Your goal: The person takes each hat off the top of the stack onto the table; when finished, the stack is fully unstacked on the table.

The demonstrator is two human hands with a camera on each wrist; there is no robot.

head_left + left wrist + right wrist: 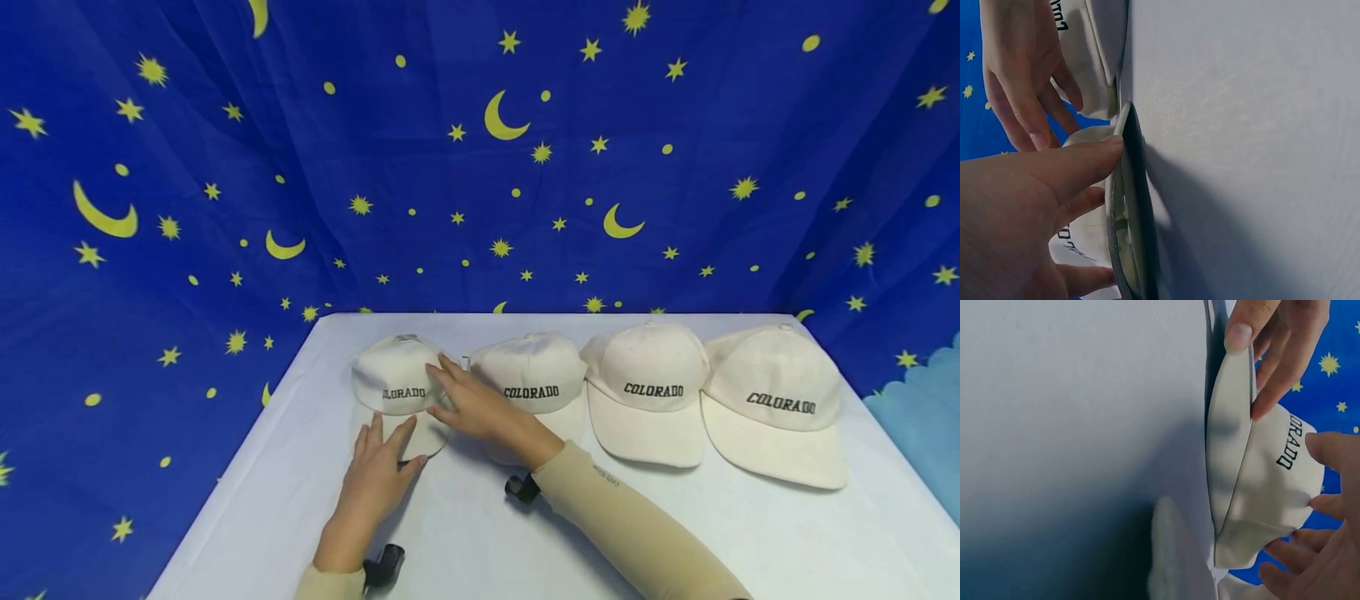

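Four cream baseball caps lettered COLORADO stand in a row in the head view. Both hands are at the leftmost cap [396, 375]. My left hand [375, 479] lies over its brim [1230, 444], fingers spread; in the left wrist view the thumb [1088, 164] is right at the brim's edge. From the right, my right hand [480, 408] reaches across in front of the second cap [528, 354], its fingertips at the side of the leftmost cap's crown. In the right wrist view these fingers [1335, 506] are spread loosely along the crown.
To the right stand the third cap [648, 367] and the fourth cap [776, 375], brims toward me. All rest on a white-covered table [465, 533]. A blue curtain [450, 167] with yellow moons and stars hangs behind and at the sides.
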